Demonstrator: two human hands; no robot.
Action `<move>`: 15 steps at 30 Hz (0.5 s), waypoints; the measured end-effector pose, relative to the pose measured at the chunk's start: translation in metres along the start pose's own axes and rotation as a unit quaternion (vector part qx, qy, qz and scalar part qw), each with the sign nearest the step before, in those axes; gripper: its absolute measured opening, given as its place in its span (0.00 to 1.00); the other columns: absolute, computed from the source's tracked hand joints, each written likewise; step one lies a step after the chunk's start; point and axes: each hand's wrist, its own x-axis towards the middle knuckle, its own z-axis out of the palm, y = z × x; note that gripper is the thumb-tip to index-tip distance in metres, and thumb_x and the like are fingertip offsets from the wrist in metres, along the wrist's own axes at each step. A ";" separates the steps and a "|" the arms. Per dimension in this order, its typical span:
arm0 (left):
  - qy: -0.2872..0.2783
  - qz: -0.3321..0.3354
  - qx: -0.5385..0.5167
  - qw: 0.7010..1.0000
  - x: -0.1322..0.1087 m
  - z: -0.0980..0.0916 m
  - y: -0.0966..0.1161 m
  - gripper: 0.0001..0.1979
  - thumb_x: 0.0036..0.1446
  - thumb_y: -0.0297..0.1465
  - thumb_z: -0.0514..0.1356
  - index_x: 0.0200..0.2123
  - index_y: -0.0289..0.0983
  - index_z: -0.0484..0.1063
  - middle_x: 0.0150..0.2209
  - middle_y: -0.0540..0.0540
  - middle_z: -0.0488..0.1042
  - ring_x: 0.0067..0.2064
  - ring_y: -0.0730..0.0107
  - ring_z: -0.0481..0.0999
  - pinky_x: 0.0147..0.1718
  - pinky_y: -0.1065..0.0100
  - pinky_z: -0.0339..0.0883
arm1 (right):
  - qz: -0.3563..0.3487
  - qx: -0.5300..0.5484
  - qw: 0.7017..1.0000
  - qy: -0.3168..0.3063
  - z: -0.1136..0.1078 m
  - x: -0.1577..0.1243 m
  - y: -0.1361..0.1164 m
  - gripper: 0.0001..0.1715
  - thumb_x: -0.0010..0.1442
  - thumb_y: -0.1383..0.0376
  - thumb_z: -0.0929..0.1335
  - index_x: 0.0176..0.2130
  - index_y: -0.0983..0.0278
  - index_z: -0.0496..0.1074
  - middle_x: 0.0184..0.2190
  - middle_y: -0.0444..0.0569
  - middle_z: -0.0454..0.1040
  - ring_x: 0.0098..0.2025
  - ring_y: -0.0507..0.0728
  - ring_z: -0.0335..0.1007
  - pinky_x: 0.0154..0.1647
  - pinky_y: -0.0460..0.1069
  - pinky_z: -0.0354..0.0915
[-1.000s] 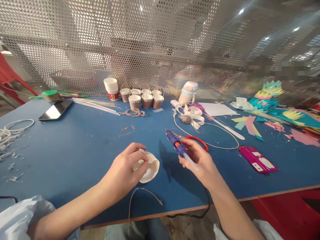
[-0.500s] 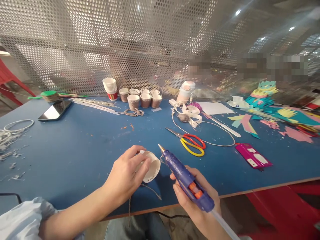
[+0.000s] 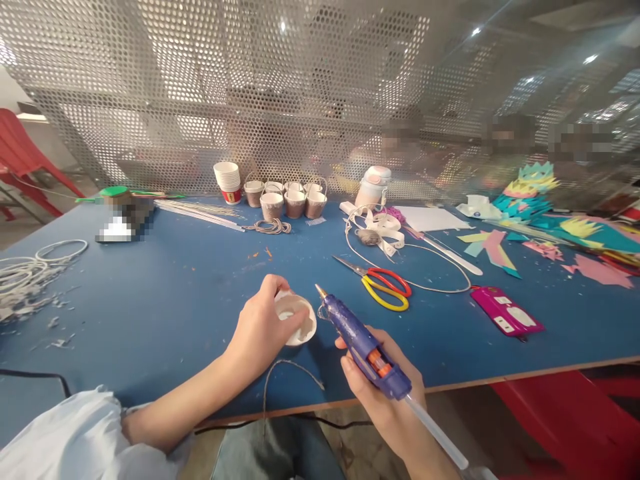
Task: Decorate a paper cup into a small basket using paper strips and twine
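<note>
Drawn back from the scissors since one second ago, the glue gun lies in curled fingers of the right hand; the left hand pinches the white cup, thumb inside, near the gun's tip.

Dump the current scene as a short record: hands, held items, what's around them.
left_hand: left hand grips a white cup, thumb inside it
right_hand: right hand holds a blue glue gun, clear stick protruding from its rear
gun_tip: beside the cup, visibly apart from it
near_edge: twine strand lying partly over the table edge
beyond_gun: scissors with red and yellow handles
back_of_table: stacked paper cups, small handled buckets
right_side: magenta pouch
</note>
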 end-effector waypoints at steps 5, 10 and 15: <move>-0.018 -0.015 -0.072 0.997 0.001 0.001 0.000 0.23 0.50 0.34 0.60 0.51 0.40 0.63 0.40 0.49 0.75 0.37 0.68 0.74 0.37 0.68 0.67 | -0.057 -0.022 0.997 -0.043 -0.005 0.003 0.003 0.05 0.61 0.64 0.66 0.39 0.60 0.70 0.29 0.43 0.74 0.22 0.49 0.64 0.22 0.43 0.63; -0.058 -0.051 -0.096 0.992 0.004 0.001 -0.003 0.18 0.50 0.35 0.61 0.45 0.39 0.67 0.37 0.49 0.76 0.35 0.67 0.74 0.36 0.68 0.66 | -0.103 -0.047 0.990 -0.086 -0.008 0.009 0.007 0.03 0.60 0.66 0.66 0.38 0.61 0.68 0.27 0.44 0.71 0.24 0.51 0.66 0.27 0.45 0.66; -0.062 -0.072 -0.123 0.988 0.006 0.001 -0.003 0.10 0.48 0.34 0.61 0.34 0.38 0.68 0.30 0.51 0.74 0.31 0.70 0.70 0.29 0.71 0.63 | -0.107 -0.066 0.987 -0.103 -0.004 0.015 0.003 0.02 0.61 0.66 0.65 0.37 0.62 0.68 0.29 0.45 0.71 0.28 0.52 0.68 0.31 0.45 0.66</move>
